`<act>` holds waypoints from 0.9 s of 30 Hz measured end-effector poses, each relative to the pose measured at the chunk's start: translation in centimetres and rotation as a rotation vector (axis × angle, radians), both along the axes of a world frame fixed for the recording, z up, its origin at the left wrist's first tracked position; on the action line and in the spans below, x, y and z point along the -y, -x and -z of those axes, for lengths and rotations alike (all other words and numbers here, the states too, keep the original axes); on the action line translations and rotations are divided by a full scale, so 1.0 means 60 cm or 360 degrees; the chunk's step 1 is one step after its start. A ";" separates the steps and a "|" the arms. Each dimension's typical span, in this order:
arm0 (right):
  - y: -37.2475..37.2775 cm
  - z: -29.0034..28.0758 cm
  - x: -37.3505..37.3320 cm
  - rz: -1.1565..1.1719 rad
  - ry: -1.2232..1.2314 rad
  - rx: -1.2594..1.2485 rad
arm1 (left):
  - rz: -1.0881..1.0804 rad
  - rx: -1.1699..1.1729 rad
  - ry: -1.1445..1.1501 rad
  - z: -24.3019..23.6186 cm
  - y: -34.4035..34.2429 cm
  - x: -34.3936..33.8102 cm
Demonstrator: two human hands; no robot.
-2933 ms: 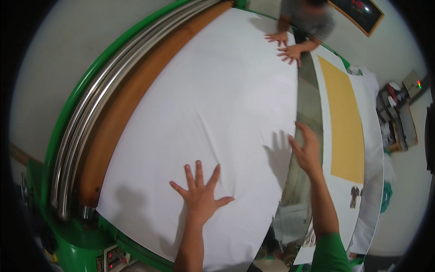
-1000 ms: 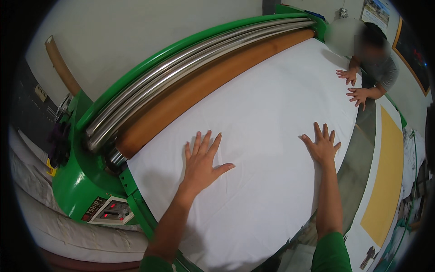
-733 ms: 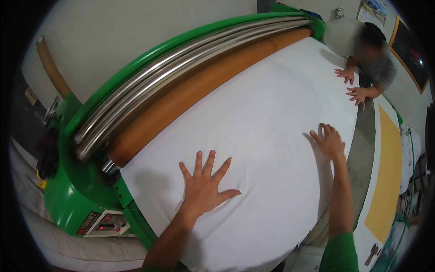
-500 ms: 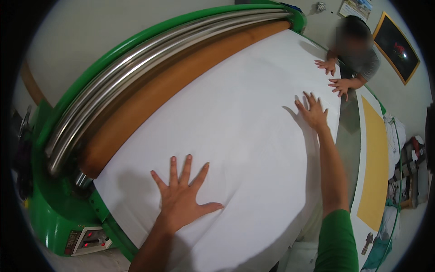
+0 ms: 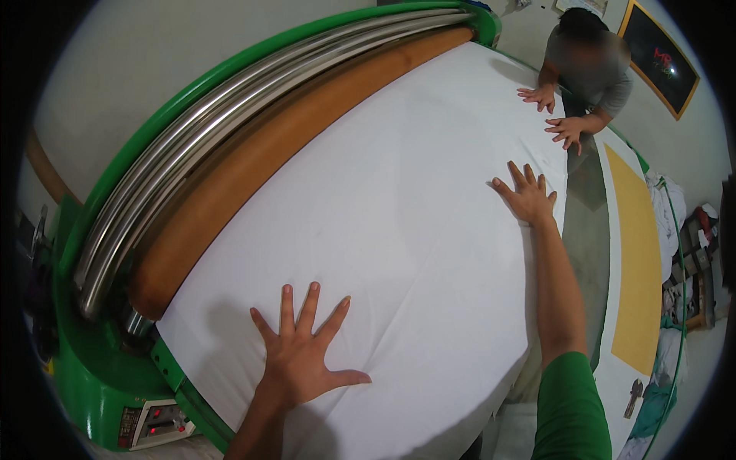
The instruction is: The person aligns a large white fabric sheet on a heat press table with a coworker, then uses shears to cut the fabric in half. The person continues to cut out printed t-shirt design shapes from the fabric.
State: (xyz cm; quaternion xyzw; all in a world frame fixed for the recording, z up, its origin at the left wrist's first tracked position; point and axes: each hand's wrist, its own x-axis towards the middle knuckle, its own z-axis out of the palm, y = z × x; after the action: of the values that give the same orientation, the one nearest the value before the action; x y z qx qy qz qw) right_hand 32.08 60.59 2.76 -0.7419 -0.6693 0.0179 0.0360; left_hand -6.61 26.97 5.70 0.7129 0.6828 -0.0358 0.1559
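Note:
A wide white cloth [image 5: 429, 222] lies spread in front of the brown padded roller [image 5: 253, 169] of a green machine. On its near left part, my left hand [image 5: 300, 360] rests palm down with fingers spread. Small creases run away from its thumb. My right hand [image 5: 529, 195] lies flat on the cloth close to its right edge, fingers apart. Neither hand grips anything. Beyond it, a co-worker's two hands [image 5: 566, 132] are spread at the far right edge of the same cloth.
Long steel rollers [image 5: 222, 115] run beside the brown one, under a green frame [image 5: 146, 123]. A control panel [image 5: 161, 422] with red lights sits low at the left. To the right, a white table carries a yellow sheet [image 5: 636, 261] and scissors [image 5: 634, 397]. The co-worker [image 5: 586, 61] leans in.
My right hand has come down onto the cloth; its shadow showed apart from it before. My left hand stays spread on the cloth. The whole view has shifted slightly.

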 end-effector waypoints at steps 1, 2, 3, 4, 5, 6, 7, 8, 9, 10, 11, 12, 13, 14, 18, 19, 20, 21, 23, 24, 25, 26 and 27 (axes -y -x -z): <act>0.004 0.000 -0.002 -0.0004 0.0004 0.0004 | 0.0040 -0.0113 -0.0123 0.016 0.005 0.007; 0.006 -0.003 -0.004 -0.0008 0.0007 0.0007 | 0.0080 -0.0226 -0.0247 0.044 0.012 0.016; 0.006 -0.003 -0.003 -0.0011 0.0013 -0.0005 | 0.0128 -0.0337 -0.0361 0.051 0.011 0.015; 0.008 -0.004 -0.002 -0.0015 0.0017 -0.0017 | 0.0110 -0.0278 -0.0299 0.053 0.012 0.016; 0.008 -0.005 -0.002 -0.0019 0.0022 -0.0030 | 0.0091 -0.0219 -0.0237 0.050 0.012 0.019; 0.001 -0.001 -0.004 -0.0017 0.0009 -0.0058 | 0.0082 -0.0161 -0.0174 0.042 0.010 0.018; -0.004 0.004 -0.007 -0.0016 -0.0004 -0.0085 | 0.0074 -0.0104 -0.0117 0.031 0.008 0.016; -0.011 0.007 -0.009 -0.0014 -0.0018 -0.0113 | 0.0066 -0.0048 -0.0061 0.019 0.005 0.013; -0.010 0.006 -0.007 -0.0020 -0.0026 -0.0097 | 0.0054 0.0008 -0.0001 0.011 0.003 0.012; -0.005 0.007 -0.006 -0.0025 -0.0034 -0.0081 | 0.0051 0.0018 0.0014 0.007 0.002 0.013; -0.001 0.009 -0.005 -0.0030 -0.0041 -0.0064 | 0.0050 0.0028 0.0029 0.005 0.003 0.014; -0.001 0.008 -0.004 -0.0033 -0.0049 -0.0070 | 0.0059 0.0042 0.0040 0.005 0.004 0.014; 0.000 0.008 -0.004 -0.0035 -0.0057 -0.0075 | 0.0066 0.0037 0.0023 0.005 0.005 0.015; 0.000 0.007 -0.004 -0.0036 -0.0064 -0.0080 | 0.0073 0.0032 0.0005 0.008 0.006 0.017; 0.008 0.001 -0.001 -0.0046 -0.0043 -0.0117 | 0.0062 0.0033 -0.0011 0.010 0.006 0.022; -0.002 0.007 -0.010 -0.0029 -0.0045 -0.0175 | 0.0084 -0.0011 -0.0075 0.019 0.007 0.024; -0.011 0.008 -0.015 -0.0026 -0.0037 -0.0213 | 0.0106 -0.0056 -0.0141 0.033 0.009 0.025; -0.014 0.007 -0.018 -0.0026 -0.0024 -0.0248 | 0.0124 -0.0097 -0.0202 0.038 0.009 0.022; -0.018 0.012 -0.018 -0.0032 -0.0033 -0.0255 | 0.0073 -0.0029 -0.0123 0.033 0.009 0.019; -0.012 0.013 -0.015 -0.0035 -0.0051 -0.0223 | 0.0050 0.0007 -0.0082 0.026 0.007 0.017; -0.010 0.012 -0.012 -0.0041 -0.0069 -0.0191 | 0.0036 0.0031 -0.0057 0.021 0.006 0.016; -0.013 0.012 -0.011 -0.0049 -0.0081 -0.0160 | 0.0018 0.0054 -0.0033 0.016 0.006 0.016; -0.009 0.016 -0.011 -0.0070 -0.0088 -0.0139 | -0.0011 0.0069 -0.0005 0.012 0.007 0.018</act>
State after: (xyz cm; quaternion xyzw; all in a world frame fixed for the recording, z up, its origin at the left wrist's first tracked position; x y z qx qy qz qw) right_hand 32.61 61.24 1.79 -0.7243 -0.6834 0.0326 0.0854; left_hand -7.05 25.91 4.97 0.7113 0.6819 -0.0187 0.1696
